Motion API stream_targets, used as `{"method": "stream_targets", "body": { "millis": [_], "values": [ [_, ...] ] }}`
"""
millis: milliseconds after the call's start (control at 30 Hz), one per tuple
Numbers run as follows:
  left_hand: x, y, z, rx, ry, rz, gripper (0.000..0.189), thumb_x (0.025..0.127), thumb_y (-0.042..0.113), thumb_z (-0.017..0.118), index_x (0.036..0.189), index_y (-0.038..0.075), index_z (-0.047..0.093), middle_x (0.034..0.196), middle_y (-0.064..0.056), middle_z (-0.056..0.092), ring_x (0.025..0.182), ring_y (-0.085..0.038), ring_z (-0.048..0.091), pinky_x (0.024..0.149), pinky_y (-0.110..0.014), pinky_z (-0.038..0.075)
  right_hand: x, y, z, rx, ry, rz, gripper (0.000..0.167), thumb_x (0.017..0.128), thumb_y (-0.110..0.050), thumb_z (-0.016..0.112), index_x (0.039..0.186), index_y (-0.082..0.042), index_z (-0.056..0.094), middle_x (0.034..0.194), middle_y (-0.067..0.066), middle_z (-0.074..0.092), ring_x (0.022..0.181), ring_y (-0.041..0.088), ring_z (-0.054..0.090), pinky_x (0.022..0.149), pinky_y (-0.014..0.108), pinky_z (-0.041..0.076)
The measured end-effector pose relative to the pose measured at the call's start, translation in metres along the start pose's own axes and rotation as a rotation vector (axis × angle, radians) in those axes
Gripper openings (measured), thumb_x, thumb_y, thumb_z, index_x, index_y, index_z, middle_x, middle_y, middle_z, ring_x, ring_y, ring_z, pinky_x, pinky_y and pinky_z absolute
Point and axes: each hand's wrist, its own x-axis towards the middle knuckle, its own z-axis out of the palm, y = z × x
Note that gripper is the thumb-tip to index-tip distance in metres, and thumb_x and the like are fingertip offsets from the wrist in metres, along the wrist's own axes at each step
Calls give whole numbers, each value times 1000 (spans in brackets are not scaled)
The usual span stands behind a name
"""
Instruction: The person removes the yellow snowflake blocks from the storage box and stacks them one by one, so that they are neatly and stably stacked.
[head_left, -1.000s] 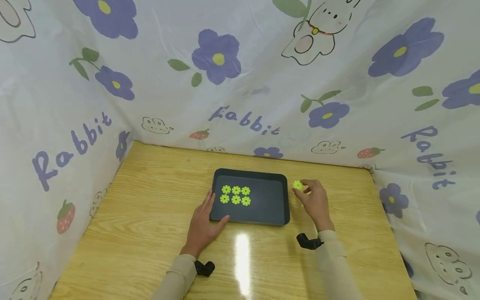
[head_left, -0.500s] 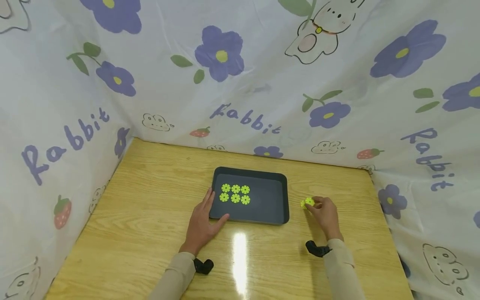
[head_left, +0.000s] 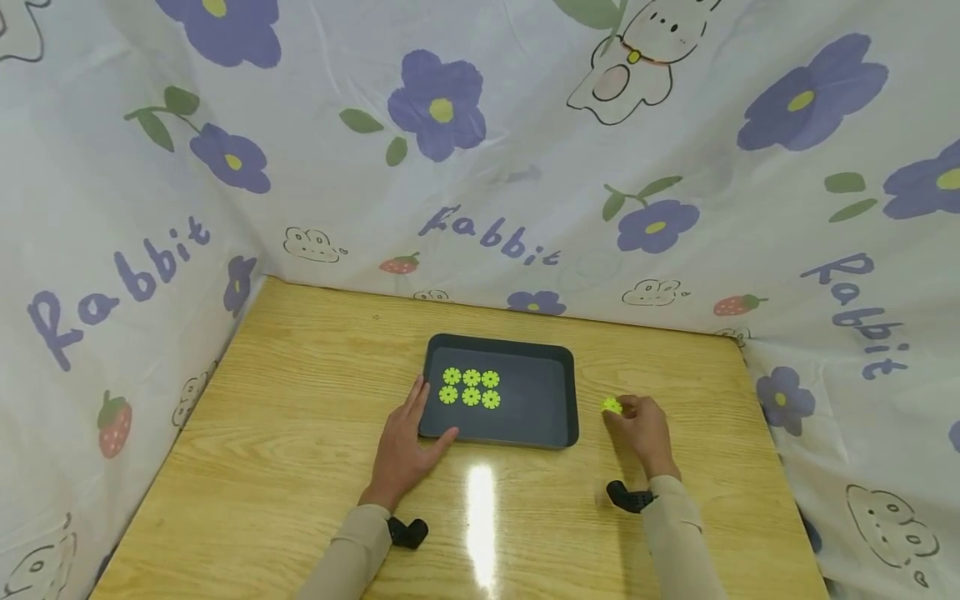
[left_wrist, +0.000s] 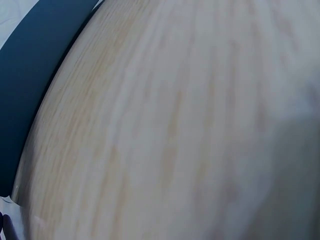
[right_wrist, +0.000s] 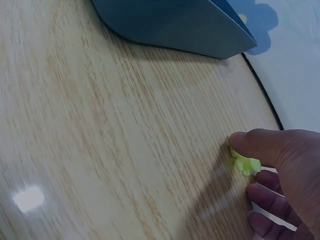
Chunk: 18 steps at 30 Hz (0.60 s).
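Note:
A dark grey rectangular tray (head_left: 525, 408) lies on the wooden table. In its left half, several yellow-green notched plastic discs (head_left: 471, 377) lie flat in two rows. My left hand (head_left: 403, 454) rests at the tray's front left corner, its fingers along the left side and its thumb at the front rim. Right of the tray, my right hand (head_left: 643, 429) pinches a yellow-green notched disc (right_wrist: 245, 162) between thumb and fingers, low over the table. The fingers partly hide this disc. In the left wrist view only the tray's outer wall (left_wrist: 35, 75) and table show, without the hand.
The wooden table (head_left: 300, 400) reaches back to a white cloth (head_left: 315, 150) printed with flowers and rabbits, which hangs on the far, left and right sides. A bright light reflection (head_left: 480, 517) lies on the table in front of the tray.
My right hand has moved from beside the tray's right edge to the right and nearer to me, then slightly back left, with a yellow-green disc in its fingers. The left hand stays on the tray.

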Motion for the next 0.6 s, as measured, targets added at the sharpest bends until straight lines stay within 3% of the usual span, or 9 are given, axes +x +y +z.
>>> {"method": "stream_targets", "body": {
  "millis": [600],
  "values": [
    [1, -2, 1, 11, 16, 26, 91, 93, 51, 73, 163, 8, 32, 172, -2, 20, 146, -36, 42, 116, -59, 35, 0, 4, 2, -11, -9, 5, 41, 96, -12, 75, 129, 11, 67, 116, 27, 66, 101, 37, 65, 86, 52, 57]
  ]
}}
